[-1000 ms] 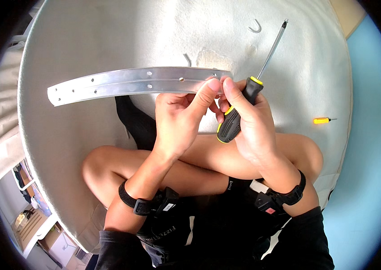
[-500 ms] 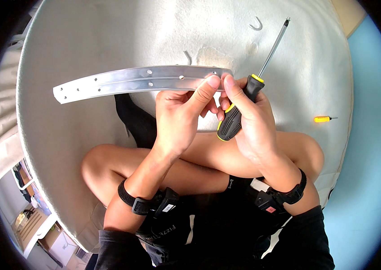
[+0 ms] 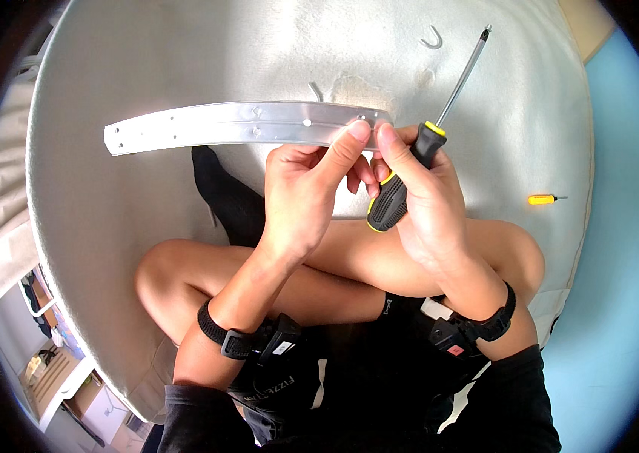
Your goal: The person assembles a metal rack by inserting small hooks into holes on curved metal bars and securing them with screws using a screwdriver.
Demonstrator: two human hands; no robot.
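- Curved silver metal strip with punched holes (image 3: 259, 124): held aloft across the centre of the frame, long end toward the left, short end at the fingers.
- Left hand (image 3: 298, 200): thumb on top near the strip's right end, fingers curled beneath, pinching it.
- Right hand (image 3: 440, 215): thumb at the strip's right tip, apparently gripping; the black-and-yellow-handled screwdriver with a steel shaft (image 3: 431, 140) lodged under that thumb, its bit pointing upper right, touching nothing.
- Done, as far as visible: strip and driver both in hand.
- Left: several holes stood open along the strip; whether anything sat in those by the thumbs, could not tell.
- Grey metal hook (image 3: 439, 41), upper right, and bent grey metal piece (image 3: 315, 91), just above the strip: both unattached.
- Small yellow-orange screwdriver (image 3: 541, 199), right of frame: untouched on the pale fabric surface (image 3: 500, 113).
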